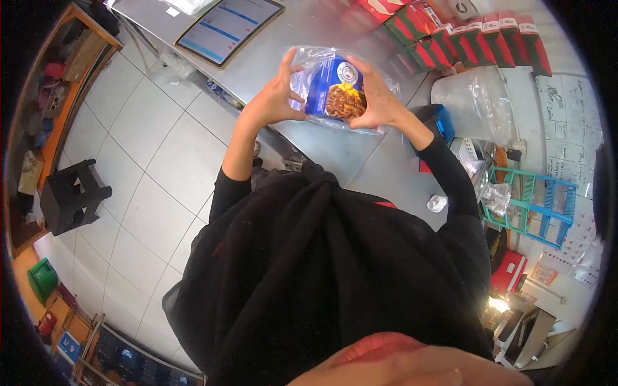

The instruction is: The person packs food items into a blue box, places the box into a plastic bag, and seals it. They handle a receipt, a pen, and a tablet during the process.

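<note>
A blue food package printed with a picture of food sits inside a clear plastic bag over the metal table. From the left side, my left hand holds the bag, its thumb by the package's lower corner and its fingers spread along the bag's edge. My right hand grips the right side of the package through the film, thumb below and fingers above. Part of the package's right edge is hidden behind that hand.
A tablet lies on the metal table at the upper left. Red and green boxes are stacked at the upper right. A white cap-like piece lies near my right forearm. A black stool stands on the tiled floor.
</note>
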Tool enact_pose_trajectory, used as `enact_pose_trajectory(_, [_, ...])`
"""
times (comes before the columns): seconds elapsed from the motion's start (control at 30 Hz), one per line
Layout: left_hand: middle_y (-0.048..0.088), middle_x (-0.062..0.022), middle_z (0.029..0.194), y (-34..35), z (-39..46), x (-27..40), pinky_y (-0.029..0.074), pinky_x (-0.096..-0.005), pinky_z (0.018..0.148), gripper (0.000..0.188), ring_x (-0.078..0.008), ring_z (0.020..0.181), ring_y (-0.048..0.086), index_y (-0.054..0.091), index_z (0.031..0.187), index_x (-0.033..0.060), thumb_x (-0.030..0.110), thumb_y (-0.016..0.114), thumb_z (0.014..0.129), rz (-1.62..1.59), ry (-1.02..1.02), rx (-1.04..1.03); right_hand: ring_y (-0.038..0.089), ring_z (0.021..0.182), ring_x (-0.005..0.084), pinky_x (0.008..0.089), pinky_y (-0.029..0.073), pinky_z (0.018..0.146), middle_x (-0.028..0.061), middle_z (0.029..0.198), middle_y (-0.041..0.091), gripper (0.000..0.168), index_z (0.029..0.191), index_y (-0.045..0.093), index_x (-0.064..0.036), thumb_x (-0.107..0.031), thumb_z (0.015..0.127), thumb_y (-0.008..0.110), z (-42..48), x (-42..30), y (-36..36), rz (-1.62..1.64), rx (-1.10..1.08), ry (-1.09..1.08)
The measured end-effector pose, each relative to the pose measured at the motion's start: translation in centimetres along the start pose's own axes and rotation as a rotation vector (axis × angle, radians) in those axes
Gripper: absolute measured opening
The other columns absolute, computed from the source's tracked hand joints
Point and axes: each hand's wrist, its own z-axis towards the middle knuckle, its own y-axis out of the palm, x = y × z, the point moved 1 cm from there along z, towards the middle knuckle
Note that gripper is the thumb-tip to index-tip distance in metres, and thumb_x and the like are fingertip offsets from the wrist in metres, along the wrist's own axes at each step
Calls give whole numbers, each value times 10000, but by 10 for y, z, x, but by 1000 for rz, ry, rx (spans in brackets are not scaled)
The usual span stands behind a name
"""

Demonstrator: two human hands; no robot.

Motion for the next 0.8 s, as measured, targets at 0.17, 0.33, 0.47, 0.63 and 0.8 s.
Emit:
enact_pose_trajectory(0.17, [178,-244,1323,-6,6,-1,440,-334,834,1147,-324,1017,501,20,1321,54,144,797,483,-94,-80,-328,381,1075,324,400,294,932,170,1165,370,971,1257,226,-82,-254,438,717,-2,-12,-10,80,-9,-107])
enact_pose_trajectory(0.33, [151,-248,1336,19,-6,-47,341,-369,936,1020,-376,1176,314,133,1315,36,372,738,567,321,30,-238,359,1114,240,360,295,935,127,1186,360,922,1246,242,-64,-234,502,760,36,-30,-55,363,478,-133])
enact_pose_trajectory(0.47, [452,-175,1169,15,-13,19,453,-303,738,679,-288,925,531,366,1229,41,196,696,656,669,-10,-93,485,968,184,307,401,826,119,1089,471,843,1214,298,26,-260,560,747,14,-49,-146,590,479,275])
enact_pose_trajectory(0.63, [584,-104,948,50,-9,70,457,-286,655,368,-162,769,566,497,1053,23,108,634,722,-5,155,-471,450,1013,227,330,359,878,133,1113,442,829,1219,311,-40,-250,546,747,-73,-68,-150,134,275,606])
enact_pose_trajectory(0.8, [591,-126,857,187,-14,-11,487,-297,642,346,-188,760,604,477,1014,-28,206,583,782,-186,26,-811,529,939,251,323,406,818,145,1101,490,817,1242,303,-138,-252,556,733,-201,-6,-16,43,164,988])
